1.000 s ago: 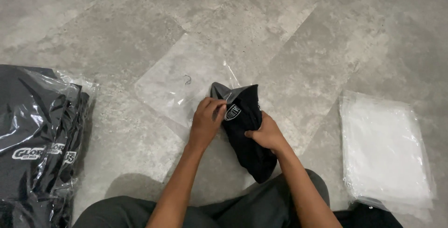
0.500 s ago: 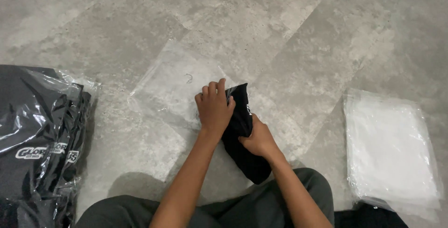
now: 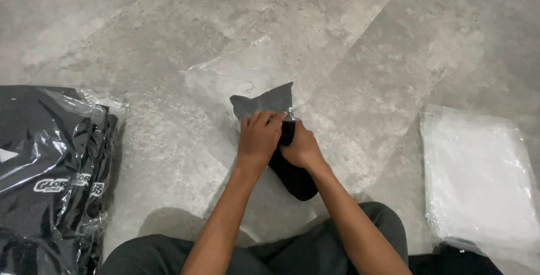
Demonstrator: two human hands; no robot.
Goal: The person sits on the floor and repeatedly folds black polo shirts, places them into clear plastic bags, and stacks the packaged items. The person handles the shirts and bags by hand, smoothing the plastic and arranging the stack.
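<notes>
The garment (image 3: 292,168) – a folded black piece of cloth – lies on the grey floor (image 3: 140,44) just ahead of the person's knees, its front end already inside the mouth of a clear bag (image 3: 236,75). That front end shows grey through the plastic.

Left hand (image 3: 259,139): fingers curled down over the bag mouth and the garment beneath, gripping both. Right hand (image 3: 302,148): closed around the garment's middle, touching the left hand.

Judged step: feeding the garment into the bag.

For a clean result:
- Hold the bag mouth wide with the left hand, so the cloth does not snag on the film.
- Push from the middle with the right hand, keeping the fold flat – a bunched fold would likely jam at the opening.
- Keep the bag flat on the floor; the film looks thin and may well crease or tear under a sideways pull.

About the work: a stack of bagged black garments (image 3: 50,162) lies well apart on the person's left, and a pile of empty clear bags (image 3: 484,179) on the right. Dark trousers (image 3: 315,252) fill the lower edge of the view.
</notes>
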